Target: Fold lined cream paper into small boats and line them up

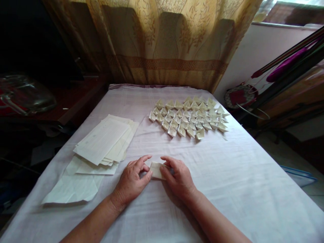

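Observation:
A small folded piece of pale paper (156,170) is between my two hands, low over the cloth in front of me. My right hand (179,177) grips its right end, thumb on top and fingers curled behind. My left hand (133,179) is at its left edge, thumb tip against the corner and index finger raised off it; how firmly it pinches is hard to see. Farther off, to the right, several folded paper pieces with pointed corners (187,118) stand in close rows. Left of my hands lies a loose stack of paper sheets (103,138), some printed.
A white cloth (215,202) covers the table. Beyond it hangs a gold patterned curtain (162,44). A glass jar (30,96) rests on a dark cabinet (83,94) to the left. At the right are a patterned bag (240,96) and a blue-edged object (300,175) below table level.

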`<action>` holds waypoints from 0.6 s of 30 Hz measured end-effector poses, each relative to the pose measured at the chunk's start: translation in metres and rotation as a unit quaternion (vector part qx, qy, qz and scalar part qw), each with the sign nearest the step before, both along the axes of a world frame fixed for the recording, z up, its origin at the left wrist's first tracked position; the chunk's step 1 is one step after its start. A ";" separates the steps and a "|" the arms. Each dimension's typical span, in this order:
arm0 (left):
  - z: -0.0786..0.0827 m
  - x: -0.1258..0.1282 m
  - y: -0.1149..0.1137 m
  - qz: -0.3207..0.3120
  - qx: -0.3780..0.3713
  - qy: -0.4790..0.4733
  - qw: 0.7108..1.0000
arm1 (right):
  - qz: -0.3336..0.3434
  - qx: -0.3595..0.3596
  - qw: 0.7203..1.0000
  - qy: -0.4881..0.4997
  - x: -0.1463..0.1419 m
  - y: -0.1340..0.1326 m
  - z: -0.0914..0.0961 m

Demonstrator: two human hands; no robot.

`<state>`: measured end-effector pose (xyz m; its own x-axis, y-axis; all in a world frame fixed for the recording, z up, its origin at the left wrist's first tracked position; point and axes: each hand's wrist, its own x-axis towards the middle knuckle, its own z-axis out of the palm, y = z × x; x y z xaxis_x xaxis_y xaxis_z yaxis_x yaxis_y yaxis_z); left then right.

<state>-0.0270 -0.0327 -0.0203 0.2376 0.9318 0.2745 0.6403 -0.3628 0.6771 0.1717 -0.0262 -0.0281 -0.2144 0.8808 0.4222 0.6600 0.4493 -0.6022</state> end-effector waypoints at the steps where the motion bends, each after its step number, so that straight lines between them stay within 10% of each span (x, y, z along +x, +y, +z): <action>1: 0.000 0.000 0.000 -0.001 0.014 0.015 1.000 | -0.006 -0.008 1.000 -0.014 -0.001 0.002 -0.001; 8: 0.005 -0.003 0.000 -0.028 0.156 0.119 0.980 | 0.003 -0.032 0.996 -0.089 -0.004 0.013 0.003; 15: -0.006 -0.003 -0.003 -0.061 0.124 0.157 0.978 | -0.011 0.050 0.989 -0.138 0.002 0.015 0.008; 18: -0.007 -0.002 0.000 -0.052 0.093 0.146 0.984 | 0.086 0.091 0.983 -0.138 0.003 0.001 0.016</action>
